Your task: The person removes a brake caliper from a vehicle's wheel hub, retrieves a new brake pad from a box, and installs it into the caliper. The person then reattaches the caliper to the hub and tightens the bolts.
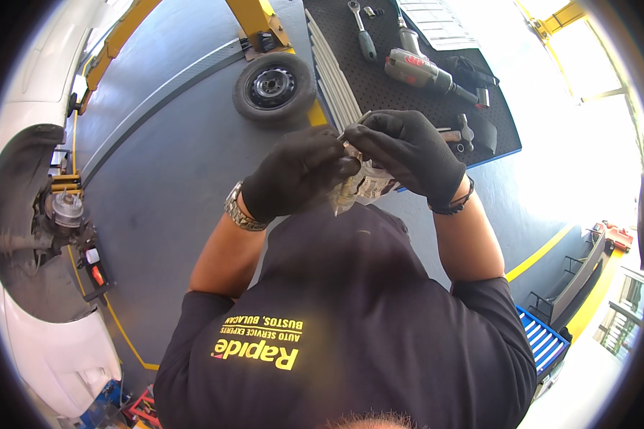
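Both hands wear black gloves and meet in front of my chest. My left hand (300,171) is closed, its fingers curled at the top of a crumpled clear plastic bag (346,194) with something yellowish in it. Pinched at the fingertips of my right hand (411,154) is a small, thin metal piece (366,116), slanting up between the hands. Its exact kind is hidden by the fingers. Crumpled printed wrapping (373,184) shows just below the right hand, beside the bag.
Ahead, a black perforated worktop (350,64) carries an impact wrench (418,71), a ratchet (363,36) and a hammer (466,132). A wheel (272,86) lies on the grey floor beside a yellow lift post (257,25). At left stands a white car (57,357) with an exposed wheel hub (68,209).
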{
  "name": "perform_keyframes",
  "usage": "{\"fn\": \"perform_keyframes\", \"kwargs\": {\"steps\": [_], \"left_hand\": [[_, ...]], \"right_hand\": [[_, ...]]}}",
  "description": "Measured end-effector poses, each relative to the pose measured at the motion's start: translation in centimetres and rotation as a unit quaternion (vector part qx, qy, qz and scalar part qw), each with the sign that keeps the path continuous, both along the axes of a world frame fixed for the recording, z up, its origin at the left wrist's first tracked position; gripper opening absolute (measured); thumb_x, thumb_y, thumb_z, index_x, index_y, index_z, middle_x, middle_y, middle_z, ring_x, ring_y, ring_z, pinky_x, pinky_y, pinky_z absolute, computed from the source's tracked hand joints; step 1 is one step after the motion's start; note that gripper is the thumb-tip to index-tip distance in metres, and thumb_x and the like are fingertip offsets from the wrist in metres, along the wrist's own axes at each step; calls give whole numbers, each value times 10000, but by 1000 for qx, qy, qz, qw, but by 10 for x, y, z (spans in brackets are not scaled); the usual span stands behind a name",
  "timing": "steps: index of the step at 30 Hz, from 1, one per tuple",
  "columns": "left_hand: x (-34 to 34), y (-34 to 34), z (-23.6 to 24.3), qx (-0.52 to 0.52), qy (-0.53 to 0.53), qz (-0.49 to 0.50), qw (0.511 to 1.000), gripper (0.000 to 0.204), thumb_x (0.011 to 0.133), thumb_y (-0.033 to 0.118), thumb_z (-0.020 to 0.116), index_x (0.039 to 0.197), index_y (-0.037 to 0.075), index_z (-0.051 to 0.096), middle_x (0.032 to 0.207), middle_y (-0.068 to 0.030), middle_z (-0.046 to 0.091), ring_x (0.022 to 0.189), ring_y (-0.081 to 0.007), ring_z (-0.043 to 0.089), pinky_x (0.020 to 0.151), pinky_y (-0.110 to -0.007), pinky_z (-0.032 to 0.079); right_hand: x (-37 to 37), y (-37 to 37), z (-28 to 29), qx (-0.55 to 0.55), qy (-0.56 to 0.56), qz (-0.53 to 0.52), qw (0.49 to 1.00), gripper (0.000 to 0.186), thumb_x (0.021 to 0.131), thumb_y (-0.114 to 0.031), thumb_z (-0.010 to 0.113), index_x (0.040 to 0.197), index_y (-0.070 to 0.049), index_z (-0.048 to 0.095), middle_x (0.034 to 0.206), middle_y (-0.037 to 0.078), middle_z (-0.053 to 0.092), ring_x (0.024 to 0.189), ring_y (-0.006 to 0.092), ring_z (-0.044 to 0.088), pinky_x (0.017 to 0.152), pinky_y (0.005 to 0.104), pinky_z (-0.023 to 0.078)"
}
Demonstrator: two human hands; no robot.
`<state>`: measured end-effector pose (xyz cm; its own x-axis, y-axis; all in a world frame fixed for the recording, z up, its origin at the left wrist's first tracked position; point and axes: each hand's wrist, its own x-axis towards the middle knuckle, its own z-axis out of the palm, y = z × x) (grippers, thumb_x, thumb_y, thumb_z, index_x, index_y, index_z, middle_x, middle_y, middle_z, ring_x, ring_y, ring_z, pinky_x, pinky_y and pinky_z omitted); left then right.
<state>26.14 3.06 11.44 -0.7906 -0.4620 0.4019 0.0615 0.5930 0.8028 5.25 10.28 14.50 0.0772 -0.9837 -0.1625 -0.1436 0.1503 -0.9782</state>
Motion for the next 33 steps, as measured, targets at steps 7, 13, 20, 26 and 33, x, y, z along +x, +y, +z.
{"fn": "perform_keyframes", "kwargs": {"steps": [7, 13, 20, 26, 33], "left_hand": [[5, 8, -7, 93, 12, 138, 986, 246, 821, 173, 833, 928, 16, 676, 786, -38, 579, 659, -119, 502, 594, -315, 419], [-4, 4, -4, -55, 44, 61, 996, 146, 892, 68, 723, 879, -37, 622, 778, -95, 545, 646, -190, 506, 585, -335, 424], [4, 9, 3, -56, 38, 6, 998, 120, 896, 113, 710, 862, -1, 687, 787, -121, 621, 659, -269, 571, 583, -371, 446], [39, -8, -12, 169, 47, 92, 980, 277, 1028, 178, 606, 873, -44, 661, 800, -79, 613, 625, -122, 513, 536, -292, 394], [25, -59, -81, 435, 127, 236, 860, 143, 997, 72, 601, 1095, -10, 666, 845, -22, 631, 588, -70, 521, 543, -252, 476]], "right_hand": [[13, 14, 10, -207, 24, -226, 951, 272, 1021, -208, 634, 894, 26, 690, 709, -17, 607, 663, 46, 529, 591, 238, 427], [15, 27, 12, -134, -37, -312, 940, 242, 1017, -181, 623, 912, 18, 711, 689, 9, 616, 604, 81, 538, 575, 234, 415], [-36, 50, -3, -329, 171, -331, 868, 225, 998, -169, 621, 930, 26, 711, 772, 71, 674, 662, 98, 622, 584, 265, 482], [-113, 79, 12, -308, 395, -551, 667, 181, 919, -72, 694, 1093, -25, 668, 899, 87, 692, 854, 203, 704, 773, 301, 573], [-69, 66, -53, -280, -372, -291, 835, 410, 1085, -359, 441, 1273, -5, 523, 1061, 182, 664, 1090, 363, 625, 912, 473, 545]]}}
